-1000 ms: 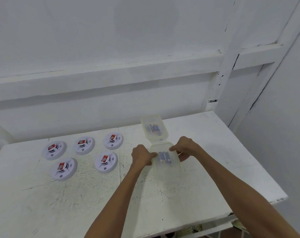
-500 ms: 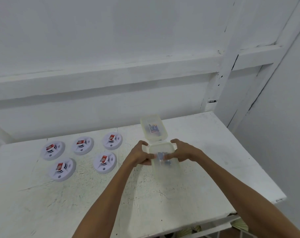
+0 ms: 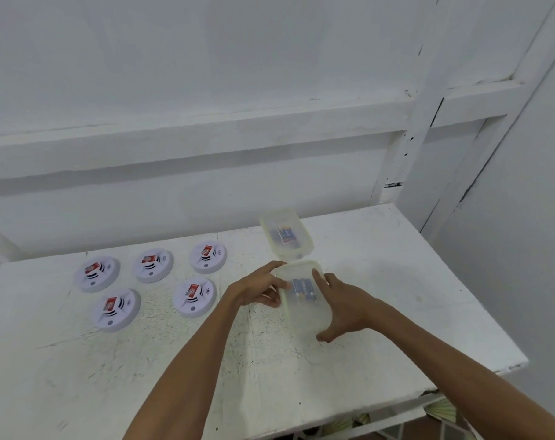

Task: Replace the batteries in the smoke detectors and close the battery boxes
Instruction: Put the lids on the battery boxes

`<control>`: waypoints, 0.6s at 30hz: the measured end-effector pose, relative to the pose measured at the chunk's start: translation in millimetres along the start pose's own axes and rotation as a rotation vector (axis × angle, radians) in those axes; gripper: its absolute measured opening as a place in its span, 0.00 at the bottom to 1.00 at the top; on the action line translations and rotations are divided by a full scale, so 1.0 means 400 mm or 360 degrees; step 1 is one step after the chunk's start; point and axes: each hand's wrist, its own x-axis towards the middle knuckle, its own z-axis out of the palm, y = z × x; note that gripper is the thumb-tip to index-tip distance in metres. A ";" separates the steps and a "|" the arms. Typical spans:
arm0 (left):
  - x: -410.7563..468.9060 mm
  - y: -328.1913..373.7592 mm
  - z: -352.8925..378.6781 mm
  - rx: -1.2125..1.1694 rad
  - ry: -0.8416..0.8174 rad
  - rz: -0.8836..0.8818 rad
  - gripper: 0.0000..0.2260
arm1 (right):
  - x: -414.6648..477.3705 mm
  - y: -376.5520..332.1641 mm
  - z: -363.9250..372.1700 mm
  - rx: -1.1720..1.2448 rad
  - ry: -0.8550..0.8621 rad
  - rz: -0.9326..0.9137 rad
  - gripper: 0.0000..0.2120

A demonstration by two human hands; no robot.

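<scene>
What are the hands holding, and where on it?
The nearer battery box: left hand grips its left edge, right hand clasps its right side.

Everything was white here: a scuffed, scratched counter (image 3: 396, 281) sat against a plain wall (image 3: 206, 58), a horizontal rail (image 3: 206, 131) ran across it, and a chipped upright post (image 3: 425, 100) stood past the counter's far right corner. Soft, even light.

The scuffed white bench (image 3: 79, 360) stands against a white wall (image 3: 206, 58) with a ledge (image 3: 174, 141). A cracked post (image 3: 411, 138) rises behind its far right corner.
</scene>
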 end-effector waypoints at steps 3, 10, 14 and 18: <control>0.013 -0.010 0.005 -0.0052 0.0003 0.0025 0.23 | -0.005 0.004 0.015 -0.0018 0.0080 -0.0012 0.67; 0.024 0.000 0.004 0.0337 0.0153 -0.0024 0.17 | 0.007 -0.015 -0.020 -0.0030 -0.0085 0.0113 0.72; 0.071 0.040 -0.003 0.0077 0.0649 -0.0029 0.25 | 0.008 -0.031 -0.014 0.0180 -0.0106 0.0173 0.72; 0.106 0.057 -0.009 0.0038 0.0847 -0.0030 0.21 | 0.004 -0.028 0.005 0.0231 -0.0106 0.0181 0.72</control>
